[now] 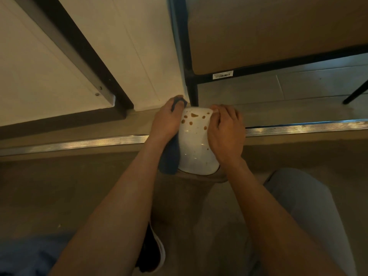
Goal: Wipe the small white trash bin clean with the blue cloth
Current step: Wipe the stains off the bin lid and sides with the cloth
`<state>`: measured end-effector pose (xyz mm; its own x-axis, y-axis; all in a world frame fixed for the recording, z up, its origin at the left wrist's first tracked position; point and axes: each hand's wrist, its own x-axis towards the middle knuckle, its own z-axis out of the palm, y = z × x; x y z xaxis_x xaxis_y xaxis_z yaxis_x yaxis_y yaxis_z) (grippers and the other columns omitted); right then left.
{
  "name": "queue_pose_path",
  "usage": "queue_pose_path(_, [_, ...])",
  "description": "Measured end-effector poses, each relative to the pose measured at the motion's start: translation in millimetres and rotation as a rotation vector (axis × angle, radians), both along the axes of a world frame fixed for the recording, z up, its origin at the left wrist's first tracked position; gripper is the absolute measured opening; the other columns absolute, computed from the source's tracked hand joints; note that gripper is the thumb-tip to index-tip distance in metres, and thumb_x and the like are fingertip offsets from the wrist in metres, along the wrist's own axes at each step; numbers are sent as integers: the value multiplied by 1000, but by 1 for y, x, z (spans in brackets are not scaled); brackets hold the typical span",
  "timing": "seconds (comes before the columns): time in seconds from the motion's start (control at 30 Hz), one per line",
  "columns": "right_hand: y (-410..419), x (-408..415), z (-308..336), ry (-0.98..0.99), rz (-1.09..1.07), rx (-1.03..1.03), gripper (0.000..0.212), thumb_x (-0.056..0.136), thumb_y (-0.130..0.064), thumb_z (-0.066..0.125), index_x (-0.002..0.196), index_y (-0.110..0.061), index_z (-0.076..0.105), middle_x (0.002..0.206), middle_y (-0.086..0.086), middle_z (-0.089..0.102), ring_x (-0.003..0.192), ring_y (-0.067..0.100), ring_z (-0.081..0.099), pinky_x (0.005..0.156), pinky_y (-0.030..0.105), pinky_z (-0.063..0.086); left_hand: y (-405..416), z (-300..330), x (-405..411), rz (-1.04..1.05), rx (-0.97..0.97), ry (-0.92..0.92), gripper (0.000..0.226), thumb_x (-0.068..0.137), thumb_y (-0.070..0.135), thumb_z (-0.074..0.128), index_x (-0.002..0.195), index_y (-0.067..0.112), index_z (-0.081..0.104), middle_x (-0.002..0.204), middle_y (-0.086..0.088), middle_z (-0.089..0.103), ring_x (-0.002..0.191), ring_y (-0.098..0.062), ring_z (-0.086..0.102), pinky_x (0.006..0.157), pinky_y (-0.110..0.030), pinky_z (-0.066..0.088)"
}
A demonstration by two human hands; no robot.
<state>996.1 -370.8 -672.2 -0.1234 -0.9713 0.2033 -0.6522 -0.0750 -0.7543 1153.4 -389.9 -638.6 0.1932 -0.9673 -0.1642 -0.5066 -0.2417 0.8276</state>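
Both hands gripping white bin (196, 142), brown-spotted, left hand (166, 120) pressing blue cloth (169, 156)

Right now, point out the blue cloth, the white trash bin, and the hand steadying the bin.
blue cloth (169, 160), head view, on the fold hanging below the left wrist.
white trash bin (196, 144), head view, on its stained upper side.
right hand (226, 134), head view, on its back.
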Motion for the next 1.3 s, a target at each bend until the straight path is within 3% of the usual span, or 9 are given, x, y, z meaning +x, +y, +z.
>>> queue_pose_path(0.13, [0,0,0,-3,-18,4,49,101,-42,25,126,-19,61,129,3,61,125,23,49,101,46,45,9,-11,-1,33,-50,4,36,106,50,36,132,32,54,120,6,62,115,-14,58,92,-31,46])
queue_pose_path(0.33, [1,0,1,14,-4,-13,52,98,-41,24,124,-18,63,127,3,63,122,23,51,100,41,46,89,-50,-10,119,-273,107,47,106,49,33,153,43,26,159,12,33,143,-1,34,116,-30,32])
queue_pose_path(0.6, [1,-1,1,1,16,3,46,100,-38,29,125,-18,62,129,3,61,124,23,49,100,45,46,14,-5,0,78,-17,55,35,108,43,33,128,26,58,120,5,58,112,-12,55,96,-30,42])
queue_pose_path(0.67, [0,-1,1,-7,4,5,43,100,-36,30,124,-19,62,127,3,62,123,22,50,99,45,46,4,-2,0,60,-24,64,34,108,40,35,126,24,59,126,-1,58,116,-15,55,102,-33,42])
queue_pose_path(0.8, [0,0,1,-13,-9,-10,40,101,-33,33,122,-16,64,125,4,63,121,22,51,100,39,45,45,-18,-2,155,-88,166,46,108,42,37,151,27,36,152,0,41,132,-9,41,105,-26,37])
queue_pose_path(0.97, [0,1,1,-8,-1,-16,47,99,-39,29,122,-17,64,125,3,63,120,22,52,98,37,44,108,-45,-7,203,-108,185,62,101,64,33,150,25,38,142,0,54,130,-14,53,109,-44,45])
queue_pose_path(1.07, [1,-1,1,-31,21,-18,46,100,-39,30,123,-18,64,127,3,62,122,21,51,100,42,46,90,-28,-5,258,-36,262,38,106,52,31,134,32,47,122,8,60,114,-9,59,100,-37,48])
queue_pose_path(1.23, [0,-3,-1,-40,27,-4,39,103,-33,36,125,-16,62,128,6,61,123,24,50,103,47,44,24,-2,12,179,107,171,51,107,50,31,149,22,44,147,-2,50,133,-17,47,110,-35,36])
queue_pose_path(1.3, [0,-2,-3,-37,23,2,38,103,-33,37,126,-16,62,129,7,61,124,24,49,103,47,44,23,-1,9,125,72,136,46,108,48,32,141,22,50,134,3,57,115,-6,54,98,-27,40])
